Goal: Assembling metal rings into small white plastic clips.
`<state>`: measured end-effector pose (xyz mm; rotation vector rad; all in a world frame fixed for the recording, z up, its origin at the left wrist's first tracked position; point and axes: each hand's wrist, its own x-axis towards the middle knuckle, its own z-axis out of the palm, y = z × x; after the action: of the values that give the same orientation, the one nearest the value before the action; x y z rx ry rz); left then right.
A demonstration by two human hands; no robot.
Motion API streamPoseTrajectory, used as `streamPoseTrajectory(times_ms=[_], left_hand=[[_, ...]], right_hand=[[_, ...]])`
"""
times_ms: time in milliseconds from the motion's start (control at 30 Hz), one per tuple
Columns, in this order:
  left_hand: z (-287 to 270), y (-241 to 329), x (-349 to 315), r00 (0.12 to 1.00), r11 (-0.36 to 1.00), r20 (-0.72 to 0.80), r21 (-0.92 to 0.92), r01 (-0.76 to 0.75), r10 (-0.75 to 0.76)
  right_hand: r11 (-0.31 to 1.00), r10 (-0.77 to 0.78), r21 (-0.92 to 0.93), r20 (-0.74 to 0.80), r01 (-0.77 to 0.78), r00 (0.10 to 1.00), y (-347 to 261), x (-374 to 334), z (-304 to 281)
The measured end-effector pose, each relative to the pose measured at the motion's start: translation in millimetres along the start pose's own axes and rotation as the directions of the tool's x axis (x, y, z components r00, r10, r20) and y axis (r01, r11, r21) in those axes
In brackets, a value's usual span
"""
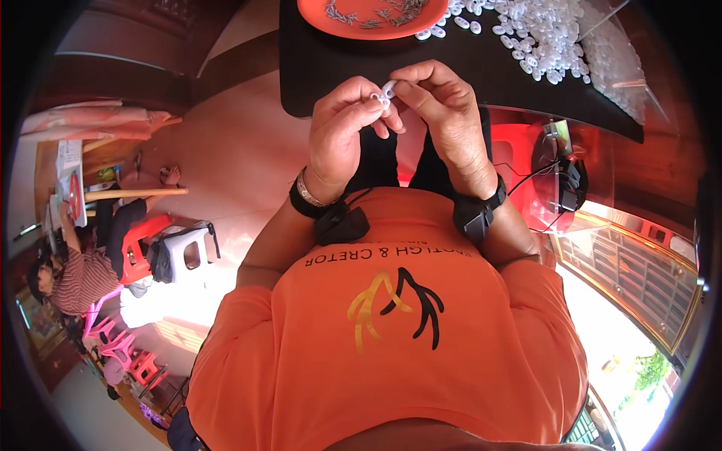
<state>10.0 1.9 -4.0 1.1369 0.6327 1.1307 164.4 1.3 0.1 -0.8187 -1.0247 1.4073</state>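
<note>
My left hand (pixel 338 124) pinches a small white plastic piece (pixel 381 101) between thumb and fingers, just off the near edge of a black table. My right hand (pixel 444 109) comes from the other side, its thumb and forefinger closed on a white oval plastic piece (pixel 389 89) that touches the first. Fingers partly cover both, so how they join cannot be made out. Beyond my hands an orange plate (pixel 368 30) holds many small grey metal pins or screws (pixel 406 15). Right of the plate lies a heap of white oval plastic pieces with holes (pixel 541 34).
The black table (pixel 481 71) has its near edge just past my hands. A clear plastic bag (pixel 617 68) of white pieces lies at its right end. Red stool (pixel 515 158) stands at right. Another person (pixel 83 278) sits far left, near stools (pixel 188 252).
</note>
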Motion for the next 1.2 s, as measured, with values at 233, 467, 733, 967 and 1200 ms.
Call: streamPoseTrajectory(times_ms=[233,467,733,967,1200], left_hand=[[-1.2,3.4,-1.6,0.997,0.998,-0.041,-0.008,-0.062,0.062],[0.7,8.5,-4.5,0.995,0.997,-0.099,0.068,0.019,-0.012],[1.8,9.1,-4.8,0.989,0.985,-0.122,0.143,0.098,-0.081],[0.4,6.9,-5.2,0.988,0.978,-0.11,0.164,0.128,-0.11],[0.0,7.7,-5.3,0.987,0.977,-0.112,0.172,0.13,-0.111]], right_hand=[[0.986,0.03,-0.164,0.046,-0.022,0.998,-6.8,-0.7,-7.3],[0.998,0.04,-0.041,0.025,-0.039,0.999,-13.8,1.0,-7.0],[0.999,0.02,-0.044,0.033,-0.019,0.999,-12.8,-0.1,-6.4],[0.998,0.0,-0.067,0.034,0.003,0.999,-11.3,-2.0,-3.4],[0.995,-0.01,-0.094,0.021,0.012,1.0,-10.0,-1.7,-3.2]])
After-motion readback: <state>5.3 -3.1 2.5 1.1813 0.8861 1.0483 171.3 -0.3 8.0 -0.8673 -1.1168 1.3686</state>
